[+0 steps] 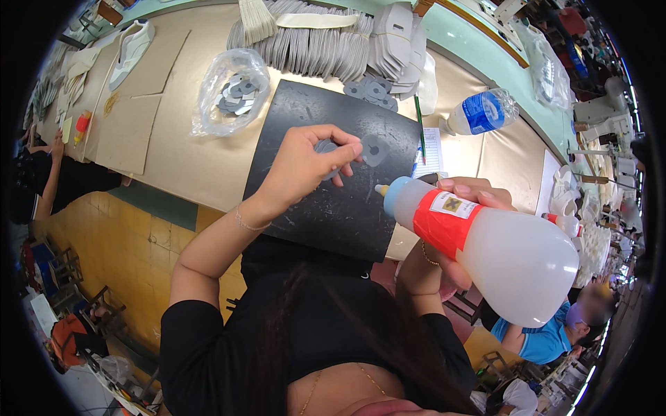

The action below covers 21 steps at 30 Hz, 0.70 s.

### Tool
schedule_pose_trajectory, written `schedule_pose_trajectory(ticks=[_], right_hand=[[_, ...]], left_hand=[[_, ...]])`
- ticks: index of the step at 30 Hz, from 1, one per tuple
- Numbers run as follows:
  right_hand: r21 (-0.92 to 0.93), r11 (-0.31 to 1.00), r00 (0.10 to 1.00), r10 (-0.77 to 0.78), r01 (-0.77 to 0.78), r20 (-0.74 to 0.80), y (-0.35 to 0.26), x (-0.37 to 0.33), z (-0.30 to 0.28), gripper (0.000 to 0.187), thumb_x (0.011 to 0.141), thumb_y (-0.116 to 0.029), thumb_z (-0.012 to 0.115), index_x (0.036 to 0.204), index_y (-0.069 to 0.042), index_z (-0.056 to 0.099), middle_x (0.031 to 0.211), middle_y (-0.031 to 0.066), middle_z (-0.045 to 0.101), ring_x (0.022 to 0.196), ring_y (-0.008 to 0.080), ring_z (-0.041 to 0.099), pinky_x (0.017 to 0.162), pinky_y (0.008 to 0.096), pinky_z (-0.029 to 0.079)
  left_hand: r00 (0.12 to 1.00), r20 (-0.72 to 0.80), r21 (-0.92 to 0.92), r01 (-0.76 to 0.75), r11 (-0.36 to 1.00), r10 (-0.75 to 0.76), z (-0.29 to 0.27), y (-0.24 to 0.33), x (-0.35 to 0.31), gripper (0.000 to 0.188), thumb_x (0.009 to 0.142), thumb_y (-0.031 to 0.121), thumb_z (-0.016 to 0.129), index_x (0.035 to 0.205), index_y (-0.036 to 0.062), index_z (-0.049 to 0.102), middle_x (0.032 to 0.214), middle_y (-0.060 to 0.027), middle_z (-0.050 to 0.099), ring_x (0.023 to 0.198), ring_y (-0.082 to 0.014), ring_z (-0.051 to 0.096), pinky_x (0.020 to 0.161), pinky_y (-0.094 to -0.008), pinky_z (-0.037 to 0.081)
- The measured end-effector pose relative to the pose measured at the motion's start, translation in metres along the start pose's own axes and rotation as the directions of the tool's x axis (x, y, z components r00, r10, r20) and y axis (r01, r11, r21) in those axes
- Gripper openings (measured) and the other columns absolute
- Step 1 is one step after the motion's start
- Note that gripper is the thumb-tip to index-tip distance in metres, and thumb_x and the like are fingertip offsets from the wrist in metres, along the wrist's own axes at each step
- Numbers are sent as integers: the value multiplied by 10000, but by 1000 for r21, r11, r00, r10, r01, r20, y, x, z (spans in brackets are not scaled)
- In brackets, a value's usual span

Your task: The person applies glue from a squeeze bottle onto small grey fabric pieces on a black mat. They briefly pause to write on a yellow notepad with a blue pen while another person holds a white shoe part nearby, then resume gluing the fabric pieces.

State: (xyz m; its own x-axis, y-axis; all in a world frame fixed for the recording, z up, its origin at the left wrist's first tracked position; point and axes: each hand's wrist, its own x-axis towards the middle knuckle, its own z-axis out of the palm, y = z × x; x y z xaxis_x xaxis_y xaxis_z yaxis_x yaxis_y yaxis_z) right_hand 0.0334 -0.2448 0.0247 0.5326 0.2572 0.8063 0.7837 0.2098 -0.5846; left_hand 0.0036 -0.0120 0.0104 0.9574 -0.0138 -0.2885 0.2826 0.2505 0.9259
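Observation:
My right hand (479, 191) is wrapped round a large translucent squeeze bottle (525, 260) with a red band and a pale blue cap. The bottle is tilted, its narrow yellowish nozzle pointing left over a black board (305, 114). My left hand (305, 163) is above the board, thumb and forefinger brought together. Small grey cut pieces (325, 147) show between its fingers and look held there. Just right of my left fingertips, a grey piece with a dark round spot (375, 150) lies on the board. The bottle's nozzle is apart from it.
A clear plastic bag (232, 90) of grey pieces stands left of the board. More grey pieces (371, 91) lie at its far edge, before stacked grey parts (312, 41). A water bottle (483, 112), a green pencil (420, 128) and paper are at right. Other people sit nearby.

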Motion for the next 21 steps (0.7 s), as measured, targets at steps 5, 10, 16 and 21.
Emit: schedule_pose_trajectory(ticks=[5, 10, 16, 21], right_hand=[[14, 999, 999, 32, -32, -10, -1, 0, -3, 1002, 649, -728, 647, 1182, 91, 422, 999, 186, 551, 883, 336, 635, 732, 400, 579], [-22, 1000, 1000, 1, -1, 28, 2, -1, -8, 1006, 646, -734, 639, 1185, 88, 424, 999, 188, 554, 854, 337, 641, 711, 395, 584], [-84, 996, 999, -5, 8, 38, -2, 2, -13, 1008, 656, -742, 616, 1186, 93, 423, 986, 192, 560, 831, 336, 646, 691, 386, 587], [-51, 998, 999, -36, 37, 15, 5, -3, -11, 1023, 664, -770, 580, 1175, 103, 424, 967, 188, 561, 806, 327, 650, 675, 372, 586]], left_hand=[[994, -104, 70, 36, 997, -28, -20, -25, 61, 209, 859, 137, 667, 941, -53, 641, 771, -98, 628, 613, -118, 589, 485, -236, 474], [985, -171, 36, -28, 999, 33, -45, -48, 127, 203, 844, 125, 664, 941, -52, 655, 717, -56, 596, 576, -117, 572, 454, -248, 477], [970, -237, 154, 91, 984, -53, -77, -47, 147, 264, 843, 143, 652, 994, -73, 634, 696, -63, 584, 515, -136, 560, 433, -268, 488], [966, -211, -59, 143, 988, -152, -79, -30, 126, 399, 869, 95, 599, 1208, -82, 484, 848, -128, 613, 679, -188, 626, 591, -291, 558]])
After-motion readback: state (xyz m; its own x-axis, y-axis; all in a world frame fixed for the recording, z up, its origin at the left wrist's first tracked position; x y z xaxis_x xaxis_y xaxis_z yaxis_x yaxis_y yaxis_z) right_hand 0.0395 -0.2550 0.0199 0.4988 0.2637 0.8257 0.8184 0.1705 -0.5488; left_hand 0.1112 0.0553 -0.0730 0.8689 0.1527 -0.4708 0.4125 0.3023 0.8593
